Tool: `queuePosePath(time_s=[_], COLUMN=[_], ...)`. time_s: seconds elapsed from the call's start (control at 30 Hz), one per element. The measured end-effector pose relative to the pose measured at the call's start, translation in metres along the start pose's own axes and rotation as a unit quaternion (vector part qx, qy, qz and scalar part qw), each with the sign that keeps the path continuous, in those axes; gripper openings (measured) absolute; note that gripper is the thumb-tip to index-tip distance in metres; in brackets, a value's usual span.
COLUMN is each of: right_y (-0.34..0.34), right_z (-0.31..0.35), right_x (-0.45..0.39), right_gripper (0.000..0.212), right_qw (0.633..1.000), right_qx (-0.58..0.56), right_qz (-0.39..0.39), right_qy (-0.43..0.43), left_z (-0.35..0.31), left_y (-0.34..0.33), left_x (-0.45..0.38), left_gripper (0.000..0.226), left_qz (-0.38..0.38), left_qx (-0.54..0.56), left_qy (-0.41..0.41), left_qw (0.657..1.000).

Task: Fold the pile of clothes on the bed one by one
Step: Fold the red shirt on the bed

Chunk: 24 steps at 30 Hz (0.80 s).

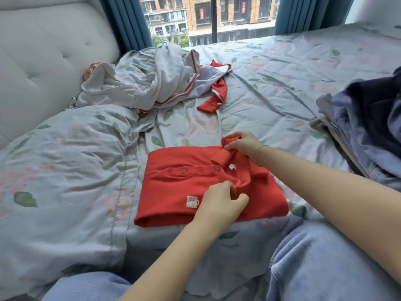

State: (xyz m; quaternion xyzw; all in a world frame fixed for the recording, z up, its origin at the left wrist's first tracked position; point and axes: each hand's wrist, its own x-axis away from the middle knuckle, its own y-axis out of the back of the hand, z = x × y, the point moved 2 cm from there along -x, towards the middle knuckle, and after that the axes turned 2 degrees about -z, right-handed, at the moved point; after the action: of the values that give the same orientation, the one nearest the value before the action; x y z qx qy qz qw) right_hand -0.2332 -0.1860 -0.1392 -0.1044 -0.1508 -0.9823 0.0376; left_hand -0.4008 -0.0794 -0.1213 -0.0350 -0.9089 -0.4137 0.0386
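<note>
2 hands, my left hand (219, 199) and right hand (243, 145), pinch the folded red polo shirt's (173, 185) collar; dark clothes (368, 127) are cut off rightward, grey unfolded pile (152, 81) beyond.

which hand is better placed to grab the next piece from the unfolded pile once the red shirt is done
Probably the left. The pile lies at the far left near the headboard, and the left hand is on that side. The right hand pinches the red shirt collar and would have to cross over.
</note>
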Motion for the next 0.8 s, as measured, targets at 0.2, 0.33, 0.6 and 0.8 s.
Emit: queuePosePath(time_s=[0.2,0.33,0.6,0.8], right_y=[0.058,0.082,0.054,-0.004], right_z=[-0.005,-0.026,-0.006,-0.037], right_x=[0.010,0.009,0.028,0.088], right_gripper=[0.034,0.052,0.054,0.086], right_qw=[0.999,0.995,0.898,0.811], right_qx=[-0.002,0.067,0.377,0.526], right_qz=[-0.035,-0.069,-0.114,0.097], right_qy=[0.010,0.012,0.197,0.235], left_z=[-0.051,-0.067,0.010,0.085], left_y=[-0.020,-0.039,0.040,0.010], left_x=[-0.014,-0.014,-0.048,-0.024], left_gripper=[0.026,0.036,0.034,0.082], left_qz=[0.035,0.042,-0.149,-0.021], left_qx=[0.050,0.026,-0.177,-0.299], left_qy=[-0.053,-0.088,-0.131,-0.048], left_qw=[0.997,0.995,0.964,0.953])
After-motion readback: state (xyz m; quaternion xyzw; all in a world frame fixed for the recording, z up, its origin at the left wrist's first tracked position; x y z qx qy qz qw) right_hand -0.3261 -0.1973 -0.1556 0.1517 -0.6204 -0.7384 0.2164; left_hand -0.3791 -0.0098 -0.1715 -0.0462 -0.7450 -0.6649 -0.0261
